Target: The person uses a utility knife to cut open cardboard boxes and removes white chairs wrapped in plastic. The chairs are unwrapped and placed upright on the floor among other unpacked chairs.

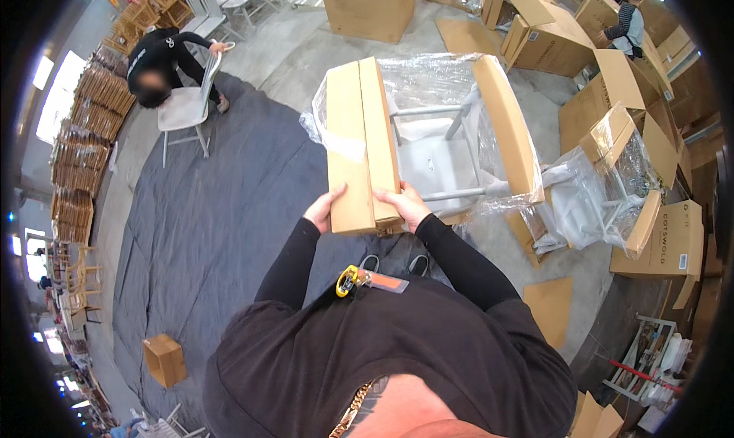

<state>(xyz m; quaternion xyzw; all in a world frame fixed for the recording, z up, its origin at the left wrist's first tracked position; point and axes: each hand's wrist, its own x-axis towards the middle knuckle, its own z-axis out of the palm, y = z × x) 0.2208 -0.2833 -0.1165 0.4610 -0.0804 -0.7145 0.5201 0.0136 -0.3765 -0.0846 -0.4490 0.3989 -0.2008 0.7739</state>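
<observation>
Gripping the near end of a long flat cardboard piece, both hands are closed on it at the centre of the frame: the left hand wraps its left edge, the right hand clasps the lower right corner. That piece lies against a white chair wrapped in clear plastic film, with a second cardboard guard on the chair's far side, just right of centre. The step in hand looks like stripping the packing off the chair. The next move likely calls for pulling the piece clear of the film clinging to its upper part without dragging the chair over. Underfoot is a dark floor cloth; at upper left another person handles a bare white chair.
</observation>
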